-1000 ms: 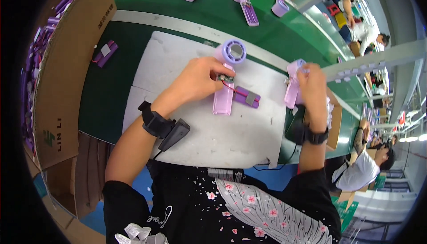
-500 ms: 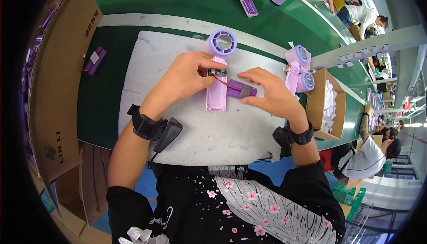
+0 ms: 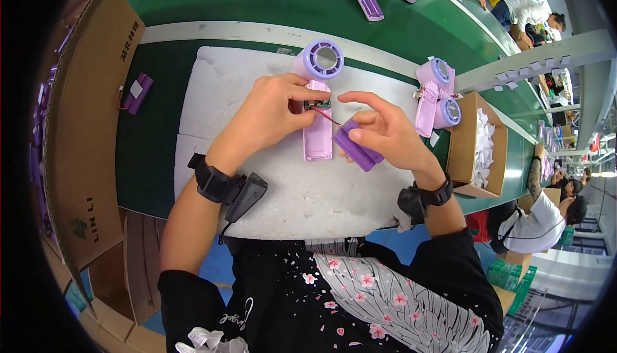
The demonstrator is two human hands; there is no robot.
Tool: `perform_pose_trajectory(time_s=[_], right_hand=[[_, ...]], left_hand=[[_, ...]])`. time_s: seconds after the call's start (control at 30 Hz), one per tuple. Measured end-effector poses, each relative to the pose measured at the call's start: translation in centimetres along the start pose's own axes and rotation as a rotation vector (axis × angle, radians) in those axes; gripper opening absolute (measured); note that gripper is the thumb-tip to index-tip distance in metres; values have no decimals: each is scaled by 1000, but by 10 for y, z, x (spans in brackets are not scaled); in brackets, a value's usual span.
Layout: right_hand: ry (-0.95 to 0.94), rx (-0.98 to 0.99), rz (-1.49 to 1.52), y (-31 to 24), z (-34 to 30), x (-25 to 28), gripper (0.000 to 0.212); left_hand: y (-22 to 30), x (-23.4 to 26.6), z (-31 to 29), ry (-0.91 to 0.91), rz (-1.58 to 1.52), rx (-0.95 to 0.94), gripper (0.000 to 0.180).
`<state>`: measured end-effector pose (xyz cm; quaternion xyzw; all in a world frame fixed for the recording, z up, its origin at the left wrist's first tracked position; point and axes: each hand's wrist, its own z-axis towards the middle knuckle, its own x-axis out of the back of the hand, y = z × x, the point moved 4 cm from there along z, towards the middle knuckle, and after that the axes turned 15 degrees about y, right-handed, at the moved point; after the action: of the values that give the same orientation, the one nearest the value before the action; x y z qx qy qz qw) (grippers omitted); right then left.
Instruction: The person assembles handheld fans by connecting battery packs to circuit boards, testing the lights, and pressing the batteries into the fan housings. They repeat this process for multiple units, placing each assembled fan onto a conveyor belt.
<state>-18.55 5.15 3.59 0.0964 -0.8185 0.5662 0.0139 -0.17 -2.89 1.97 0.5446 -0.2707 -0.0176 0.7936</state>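
Observation:
A handheld fan [image 3: 317, 135] lies on the white foam mat [image 3: 270, 202], its pink handle open toward me and its round purple head at the far end. My left hand [image 3: 273, 105] holds the handle at the small green circuit board [image 3: 317, 104], thumb and fingers on either side. Just right of the handle, my right hand [image 3: 392, 135] grips a purple battery pack [image 3: 358, 147] between thumb and fingers, tilted and partly covered by them. A thin red wire [image 3: 326, 116] runs from the board to the pack.
Another battery pack [image 3: 137, 94] lies at left, near a tall cardboard box [image 3: 96, 141]. More fans [image 3: 425, 110] rest at right beside a carton [image 3: 457, 150] of white paper pieces. Fan parts sit on the green belt [image 3: 244, 6] beyond. Other people work at far right.
My right hand has closed on the battery pack, which has turned and tilted; its grey band no longer shows. My left hand stays at the circuit board.

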Motion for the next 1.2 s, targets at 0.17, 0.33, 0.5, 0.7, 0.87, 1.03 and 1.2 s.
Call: perform_pose_trajectory(time_s=[0.17, 0.33, 0.5, 0.7, 0.87, 1.03, 1.2], right_hand=[[-228, 4, 433, -3, -11, -8, 83], [-261, -37, 375, 2, -12, -8, 90], [-73, 380, -82, -4, -10, -1, 87], [26, 615, -404, -11, -10, -11, 77], [98, 530, -400, -6, -6, -16, 72], [159, 671, -486, -3, -5, -20, 66], [216, 725, -557, -7, -17, -27, 54]], left_hand=[[6, 2, 0, 18, 15, -83, 35], [8, 2, -1, 18, 47, -87, 35], [15, 2, -1, 32, 77, -133, 29], [18, 1, -1, 32, 79, -148, 29], [17, 2, -1, 6, 75, -123, 29], [20, 3, -2, 17, 50, -154, 32], [23, 3, -2, 7, 69, -137, 33]])
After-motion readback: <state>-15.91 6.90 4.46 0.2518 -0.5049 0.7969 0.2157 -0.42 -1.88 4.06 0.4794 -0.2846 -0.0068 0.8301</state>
